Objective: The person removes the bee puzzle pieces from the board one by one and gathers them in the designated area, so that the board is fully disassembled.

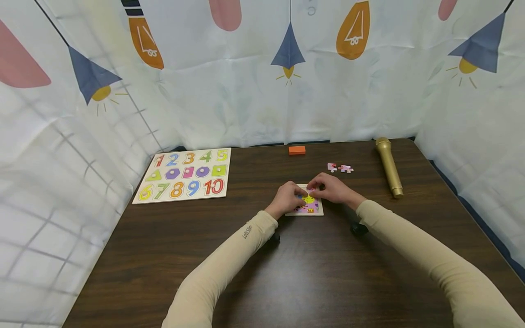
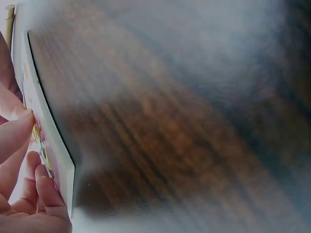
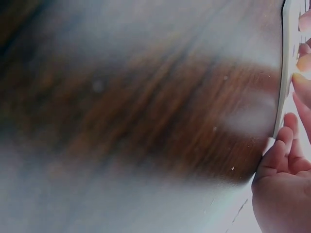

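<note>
A small jigsaw puzzle in a pale frame (image 1: pixel 319 212) lies flat near the middle of the table, its picture pink and purple with a yellow figure. My left hand (image 1: pixel 285 199) comes from the left and grips at the puzzle's left side, thumb and forefinger bent onto the picture. From the right, my right hand (image 1: pixel 333 188) has thumb and forefinger drawn together on a puzzle piece at the upper right. The fingers hide much of the picture. Edge-on in the left wrist view is the frame (image 2: pixel 60 150), beside the left fingers. Two loose pink jigsaw pieces (image 1: pixel 346 168) lie beyond the right hand.
A board of numbers and shapes (image 1: pixel 186 182) lies at the back left. An orange block (image 1: pixel 297 150) is by the back edge. On the right lies a gold microphone (image 1: pixel 389 168). A printed white curtain (image 1: pixel 246 105) encloses the table (image 1: pixel 164 255) at the back and sides.
</note>
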A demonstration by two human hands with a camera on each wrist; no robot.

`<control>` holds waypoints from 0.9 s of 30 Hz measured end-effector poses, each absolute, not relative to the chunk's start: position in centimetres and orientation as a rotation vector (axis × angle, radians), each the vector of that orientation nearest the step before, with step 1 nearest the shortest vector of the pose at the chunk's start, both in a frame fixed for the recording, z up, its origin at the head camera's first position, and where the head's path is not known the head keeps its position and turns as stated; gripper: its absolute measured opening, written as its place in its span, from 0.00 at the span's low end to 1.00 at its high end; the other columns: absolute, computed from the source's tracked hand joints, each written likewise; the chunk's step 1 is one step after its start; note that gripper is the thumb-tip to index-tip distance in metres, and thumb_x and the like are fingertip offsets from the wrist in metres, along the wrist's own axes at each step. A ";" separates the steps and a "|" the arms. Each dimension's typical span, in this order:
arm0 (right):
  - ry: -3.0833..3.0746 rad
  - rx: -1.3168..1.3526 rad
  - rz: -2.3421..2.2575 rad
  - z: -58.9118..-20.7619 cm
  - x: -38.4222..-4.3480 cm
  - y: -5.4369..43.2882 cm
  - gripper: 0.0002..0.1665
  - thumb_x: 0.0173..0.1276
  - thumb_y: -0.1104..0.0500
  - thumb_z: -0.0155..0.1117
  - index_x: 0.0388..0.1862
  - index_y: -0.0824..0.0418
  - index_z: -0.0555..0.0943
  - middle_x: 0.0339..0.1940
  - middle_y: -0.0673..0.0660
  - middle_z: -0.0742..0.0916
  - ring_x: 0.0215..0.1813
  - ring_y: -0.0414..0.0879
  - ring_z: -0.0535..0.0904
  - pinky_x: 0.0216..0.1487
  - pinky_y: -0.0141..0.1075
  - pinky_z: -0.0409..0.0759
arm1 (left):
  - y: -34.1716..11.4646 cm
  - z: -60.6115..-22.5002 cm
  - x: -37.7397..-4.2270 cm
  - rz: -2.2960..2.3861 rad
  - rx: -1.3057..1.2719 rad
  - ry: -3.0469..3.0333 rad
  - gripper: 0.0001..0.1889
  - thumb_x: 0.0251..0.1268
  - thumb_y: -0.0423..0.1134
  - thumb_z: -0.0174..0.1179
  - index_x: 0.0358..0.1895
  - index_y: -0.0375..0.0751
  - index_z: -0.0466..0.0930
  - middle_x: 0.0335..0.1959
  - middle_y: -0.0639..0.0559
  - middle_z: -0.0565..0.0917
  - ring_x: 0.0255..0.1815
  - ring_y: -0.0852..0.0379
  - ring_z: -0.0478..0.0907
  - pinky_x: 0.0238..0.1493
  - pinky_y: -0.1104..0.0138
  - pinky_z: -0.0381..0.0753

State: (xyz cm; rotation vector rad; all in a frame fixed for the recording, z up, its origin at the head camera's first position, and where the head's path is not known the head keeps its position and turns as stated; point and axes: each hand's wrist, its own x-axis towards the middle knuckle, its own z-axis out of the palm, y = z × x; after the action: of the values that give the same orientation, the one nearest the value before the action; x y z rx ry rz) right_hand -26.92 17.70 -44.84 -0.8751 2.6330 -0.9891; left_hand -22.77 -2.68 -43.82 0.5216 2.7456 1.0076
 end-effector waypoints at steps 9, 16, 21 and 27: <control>2.599 -0.886 -0.953 -44.7 -27.1 17.6 0.05 0.67 0.58 0.67 0.40 0.57 0.86 0.49 0.57 0.79 0.51 0.51 0.73 0.55 0.49 0.73 | -2.7 -43.9 -22.8 1.007 0.509 2.748 0.12 0.58 0.35 0.70 0.46 0.40 0.88 0.43 0.50 0.80 0.46 0.55 0.72 0.49 0.65 0.74; 2.579 -0.890 -0.960 -44.6 -27.1 17.5 0.05 0.67 0.59 0.67 0.40 0.58 0.85 0.49 0.58 0.79 0.50 0.52 0.72 0.56 0.50 0.72 | -2.7 -44.0 -22.8 1.014 0.524 2.752 0.11 0.58 0.34 0.70 0.45 0.40 0.89 0.42 0.49 0.80 0.46 0.55 0.72 0.49 0.64 0.73; 2.584 -0.891 -0.964 -44.5 -27.0 17.4 0.07 0.66 0.61 0.68 0.42 0.58 0.85 0.49 0.57 0.79 0.50 0.51 0.72 0.56 0.49 0.73 | -2.7 -44.1 -22.9 1.019 0.516 2.747 0.11 0.58 0.35 0.70 0.45 0.40 0.89 0.42 0.49 0.80 0.45 0.55 0.72 0.48 0.65 0.73; 2.559 -0.976 -0.927 -44.4 -27.3 17.8 0.11 0.66 0.61 0.67 0.47 0.59 0.85 0.51 0.57 0.78 0.52 0.51 0.73 0.55 0.49 0.73 | -2.7 -44.1 -22.9 1.020 0.496 2.742 0.11 0.58 0.35 0.70 0.45 0.40 0.88 0.42 0.50 0.80 0.44 0.56 0.72 0.48 0.66 0.73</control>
State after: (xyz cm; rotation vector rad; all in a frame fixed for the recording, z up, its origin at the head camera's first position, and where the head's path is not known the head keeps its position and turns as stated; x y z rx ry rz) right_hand -27.25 17.84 -44.37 -0.9759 2.5594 -0.9273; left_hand -22.90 -2.73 -44.07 0.4961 2.7417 1.0202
